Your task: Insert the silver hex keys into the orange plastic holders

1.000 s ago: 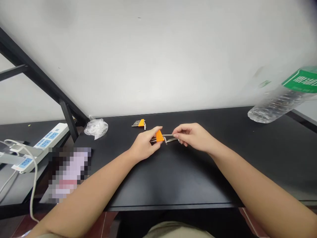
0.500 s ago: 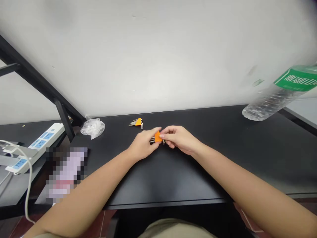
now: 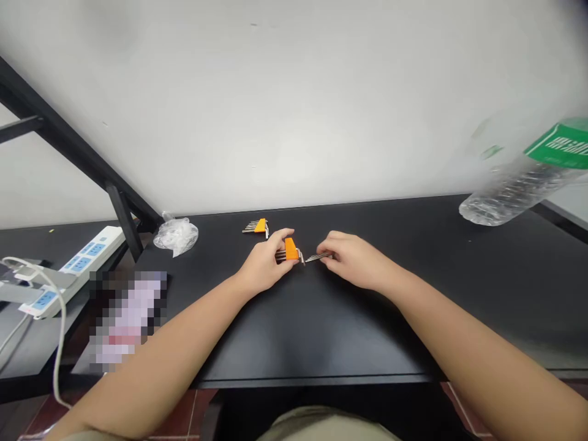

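My left hand (image 3: pixel 261 267) is closed around an orange hex key holder (image 3: pixel 291 249), thumb below and fingers above. Silver hex keys stick out of this holder on both sides, their bent ends to the right. Just right of it, my right hand (image 3: pixel 353 260) pinches some thin silver hex keys (image 3: pixel 316 257) whose tips point left toward the holder; their exact number is unclear. A second hex key set (image 3: pixel 260 226), also in an orange holder, lies farther back on the black table (image 3: pixel 294 343), apart from both hands.
A crumpled clear plastic bag (image 3: pixel 177 236) lies at the back left. On the right is a tilted clear bottle (image 3: pixel 509 196) with a green label. A white power strip (image 3: pixel 78 269) with cables and a pixelated item (image 3: pixel 133 318) are at the left. A pale wall stands behind.
My right hand has drawn back rightward from the orange holder, and thin hex keys now show in its fingers. My left hand keeps its hold. The view has shifted slightly.
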`<state>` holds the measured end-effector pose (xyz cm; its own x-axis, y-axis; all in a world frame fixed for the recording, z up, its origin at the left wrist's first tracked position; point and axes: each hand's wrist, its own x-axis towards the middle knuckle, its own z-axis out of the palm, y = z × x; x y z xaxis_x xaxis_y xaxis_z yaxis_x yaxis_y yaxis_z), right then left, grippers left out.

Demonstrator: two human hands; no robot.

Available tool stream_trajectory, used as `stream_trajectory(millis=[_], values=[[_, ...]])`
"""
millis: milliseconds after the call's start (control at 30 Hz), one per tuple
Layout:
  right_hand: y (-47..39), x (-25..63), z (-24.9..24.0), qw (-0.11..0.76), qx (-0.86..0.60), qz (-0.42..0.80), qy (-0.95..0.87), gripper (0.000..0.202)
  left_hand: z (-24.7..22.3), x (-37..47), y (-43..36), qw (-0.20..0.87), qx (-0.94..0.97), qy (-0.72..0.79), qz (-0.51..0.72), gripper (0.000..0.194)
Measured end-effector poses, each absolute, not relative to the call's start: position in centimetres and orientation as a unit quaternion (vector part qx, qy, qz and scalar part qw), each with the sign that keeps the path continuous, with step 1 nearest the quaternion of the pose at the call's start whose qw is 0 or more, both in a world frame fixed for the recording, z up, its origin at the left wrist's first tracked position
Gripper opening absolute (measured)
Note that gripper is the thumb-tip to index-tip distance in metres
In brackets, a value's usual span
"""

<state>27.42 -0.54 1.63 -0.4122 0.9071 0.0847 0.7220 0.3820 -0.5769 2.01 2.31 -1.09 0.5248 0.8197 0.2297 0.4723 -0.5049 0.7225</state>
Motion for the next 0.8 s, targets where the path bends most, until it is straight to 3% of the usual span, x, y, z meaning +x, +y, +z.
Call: stream_trajectory(millis=[133,367,633,800], values=[[0.0,28.3,1.0,0.113,-0.515,0.170,-0.833,0.015,-0.9,2.1,2.1,0.310,0.810,0.407,0.285,0.049],[-0.7,27.2,1.1,0.059,-0.546,0.121,-0.827,0.011,-0.9,2.1,2.1,0.300,0.810,0.412,0.291,0.054],[-0.8,28.0,3.0,0.246,-0.498,0.355,-0.752,0.010,-0.9,2.2,2.0,0.331,0.802,0.385,0.315,0.046],[-0.8,27.6,2.7,0.277,-0.494,0.457,-0.686,0.017,-1.0,2.2,1.9,0.298,0.821,0.370,0.316,0.052]])
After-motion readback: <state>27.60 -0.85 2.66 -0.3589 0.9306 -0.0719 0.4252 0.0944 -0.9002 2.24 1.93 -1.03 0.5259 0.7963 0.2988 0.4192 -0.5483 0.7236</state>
